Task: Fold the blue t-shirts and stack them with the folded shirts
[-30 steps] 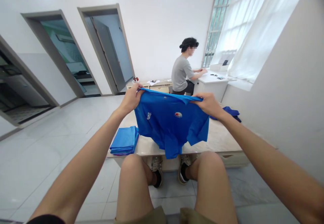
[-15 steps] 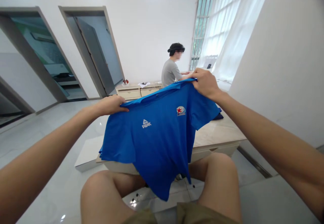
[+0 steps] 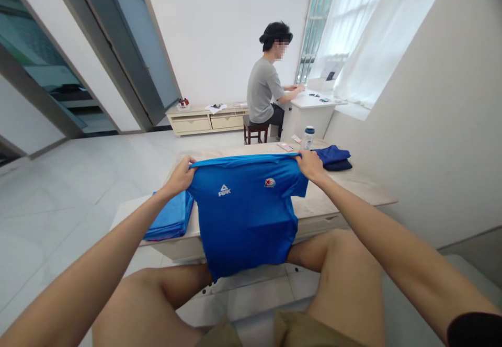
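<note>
Bright blue PEAK T-shirt [image 3: 247, 216], white logo and red-star badge; lighter blue folded stack [image 3: 170, 220]; navy clothes [image 3: 333, 157]; grey-shirted person [image 3: 264, 93]; beige table [image 3: 353, 190].

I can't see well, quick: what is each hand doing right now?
Left hand: closed, gripping one top corner of the blue shirt.
Right hand: closed, gripping the shirt's other top corner.

Both hands, the left hand [image 3: 181, 175] and the right hand [image 3: 309, 164], pinch the top edge of a blue shirt [image 3: 245, 212] hanging over a low table [image 3: 353, 192], beside a folded blue stack [image 3: 171, 219].
</note>
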### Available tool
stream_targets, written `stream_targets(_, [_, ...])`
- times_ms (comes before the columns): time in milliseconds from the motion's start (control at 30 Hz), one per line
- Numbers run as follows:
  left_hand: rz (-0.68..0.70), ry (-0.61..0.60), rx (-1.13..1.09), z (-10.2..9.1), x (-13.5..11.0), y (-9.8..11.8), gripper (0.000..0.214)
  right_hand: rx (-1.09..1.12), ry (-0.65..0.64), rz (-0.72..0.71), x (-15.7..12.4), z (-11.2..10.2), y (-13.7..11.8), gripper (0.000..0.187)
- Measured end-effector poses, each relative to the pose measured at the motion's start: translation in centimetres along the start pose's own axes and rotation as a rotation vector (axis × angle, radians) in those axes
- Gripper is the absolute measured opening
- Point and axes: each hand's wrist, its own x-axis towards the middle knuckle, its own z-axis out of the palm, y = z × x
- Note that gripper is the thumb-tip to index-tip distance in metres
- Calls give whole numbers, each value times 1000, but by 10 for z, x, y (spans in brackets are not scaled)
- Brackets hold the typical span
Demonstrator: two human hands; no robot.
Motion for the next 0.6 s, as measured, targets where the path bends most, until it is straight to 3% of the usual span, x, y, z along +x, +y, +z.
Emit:
stream_targets(167, [104,19,239,-42,20,-10,22,146,-350,-396,17,-50,22,61])
stream_targets(267, [145,70,345,-74,17,5,31,186,-477,-438,10,-82,22,72])
stream_targets(367, [205,105,415,-103,1,34,37,52,-577,-445,0,-106,14,70])
stream_targets(500, [229,125,558,-135,-24,74,43,-76,-505,-530,-1,-137,7,56])
stream_targets(600, [248,181,611,-155,-38,94,47,-61,-245,-582,0,-162,7,42])
